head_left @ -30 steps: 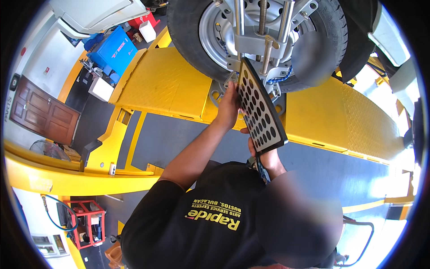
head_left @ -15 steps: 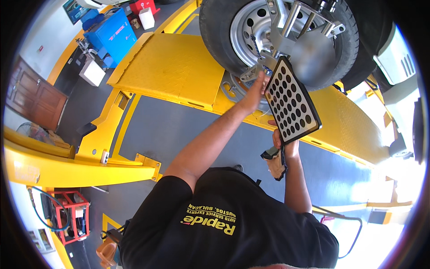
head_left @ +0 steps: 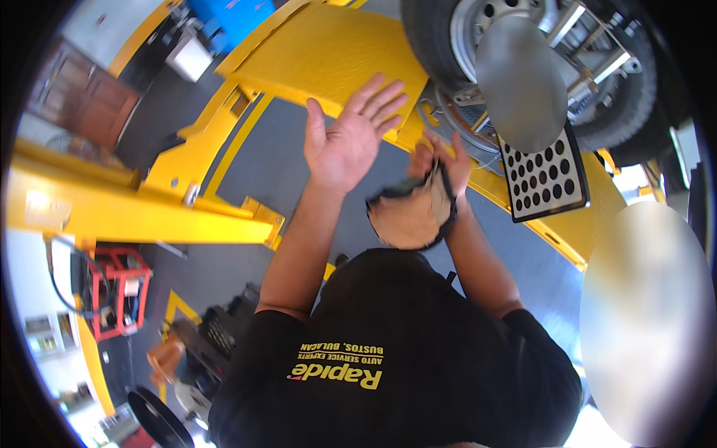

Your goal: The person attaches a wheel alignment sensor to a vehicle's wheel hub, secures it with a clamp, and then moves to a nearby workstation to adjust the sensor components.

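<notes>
My left hand [head_left: 346, 142] is raised with its palm showing and fingers spread, holding nothing. My right hand [head_left: 454, 166] grips a tan rag [head_left: 411, 220] with dark edges, which hangs from its fingers. To the right of that hand, and apart from it, is a white target board [head_left: 541, 178] with rows of black dots and a black frame. It sits at a metal wheel clamp [head_left: 597, 75] mounted on a car wheel [head_left: 433, 45]. A blurred patch hides the board's upper part and some of the clamp.
The wheel stands over a yellow lift runway [head_left: 321, 45] that crosses in front of me. A yellow beam [head_left: 149, 216] reaches in from the left. A red tool cart [head_left: 123, 291] is at lower left, a blue cabinet [head_left: 239, 19] at far left.
Both hands have come away from the dotted board and back toward my body. My left hand has opened out, while the rag stays in my right. The view has shifted, too.
</notes>
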Tool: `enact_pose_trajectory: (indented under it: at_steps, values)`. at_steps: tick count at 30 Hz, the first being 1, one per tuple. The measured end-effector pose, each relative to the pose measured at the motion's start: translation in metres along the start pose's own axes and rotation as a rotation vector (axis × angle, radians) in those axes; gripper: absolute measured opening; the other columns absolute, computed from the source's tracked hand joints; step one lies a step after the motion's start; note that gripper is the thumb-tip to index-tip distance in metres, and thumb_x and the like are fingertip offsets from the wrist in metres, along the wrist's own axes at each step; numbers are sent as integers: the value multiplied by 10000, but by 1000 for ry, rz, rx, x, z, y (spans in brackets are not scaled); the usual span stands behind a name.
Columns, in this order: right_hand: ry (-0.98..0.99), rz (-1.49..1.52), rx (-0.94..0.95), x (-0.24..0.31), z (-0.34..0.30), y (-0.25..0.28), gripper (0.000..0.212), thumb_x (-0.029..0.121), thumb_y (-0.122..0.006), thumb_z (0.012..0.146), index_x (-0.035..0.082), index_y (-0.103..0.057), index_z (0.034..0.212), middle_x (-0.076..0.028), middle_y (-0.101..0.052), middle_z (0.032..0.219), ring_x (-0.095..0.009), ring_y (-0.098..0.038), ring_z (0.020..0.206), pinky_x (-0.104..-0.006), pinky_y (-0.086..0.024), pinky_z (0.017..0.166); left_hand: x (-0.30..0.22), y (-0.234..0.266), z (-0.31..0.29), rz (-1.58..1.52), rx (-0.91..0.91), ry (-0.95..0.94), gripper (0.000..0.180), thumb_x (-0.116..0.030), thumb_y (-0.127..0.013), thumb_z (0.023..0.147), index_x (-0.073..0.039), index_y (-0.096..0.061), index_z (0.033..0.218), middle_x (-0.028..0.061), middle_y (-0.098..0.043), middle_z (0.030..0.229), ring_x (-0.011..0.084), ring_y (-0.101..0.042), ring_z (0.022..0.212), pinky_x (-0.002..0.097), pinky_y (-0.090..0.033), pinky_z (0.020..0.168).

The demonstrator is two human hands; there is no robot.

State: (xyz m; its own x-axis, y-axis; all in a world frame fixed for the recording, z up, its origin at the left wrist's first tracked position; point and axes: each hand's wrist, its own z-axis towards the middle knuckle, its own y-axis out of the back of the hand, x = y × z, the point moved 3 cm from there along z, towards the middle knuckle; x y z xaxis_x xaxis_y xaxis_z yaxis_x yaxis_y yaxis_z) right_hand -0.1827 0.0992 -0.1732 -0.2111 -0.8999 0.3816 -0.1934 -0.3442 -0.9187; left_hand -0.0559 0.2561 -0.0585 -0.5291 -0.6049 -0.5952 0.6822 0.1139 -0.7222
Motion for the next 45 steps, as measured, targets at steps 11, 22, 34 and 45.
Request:
enact_pose_trajectory:
  at_steps: [11, 22, 34, 45]
  values:
    - [-383, 334, 380, -91, 103, -138, 751, 653, -543, 1018, -28, -624, 1322, -186, -632, 1150, -298, -591, 1095, -420, -517, 953, -14, 13, -156, -158, -582, -256, 1174, -935, -228, 942, -12, -304, 1663, 187, -386, 1705, 363, -378, 1562, 519, -276, 1271]
    - [-905, -107, 301, -235, 36, -147, 896, 702, -432, 1059, -34, -454, 1569, -240, -615, 1480, -385, -594, 1362, -511, -449, 1185, -79, 27, -288, -191, -682, -486, 1074, -871, -294, 984, -11, -369, 1622, 171, -447, 1652, 374, -411, 1530, 519, -300, 1262]
    - [-723, -947, 550, -467, 80, -180, 573, 567, -486, 1124, 24, -666, 1171, -82, -716, 1077, -218, -707, 954, -379, -587, 834, -185, 118, -346, 1685, -1581, 90, 390, -223, -630, 994, -8, -551, 1310, 215, -704, 1132, 418, -725, 1007, 515, -579, 849]
    - [-1060, -1229, 1328, -605, 124, -202, 607, 554, -489, 1122, -14, -597, 1307, -171, -747, 1132, -289, -758, 951, -422, -626, 871, -197, 148, -448, 1311, -1816, 425, 918, -405, -743, 941, -4, -288, 1629, 256, -721, 1196, 422, -715, 1078, 504, -567, 902]
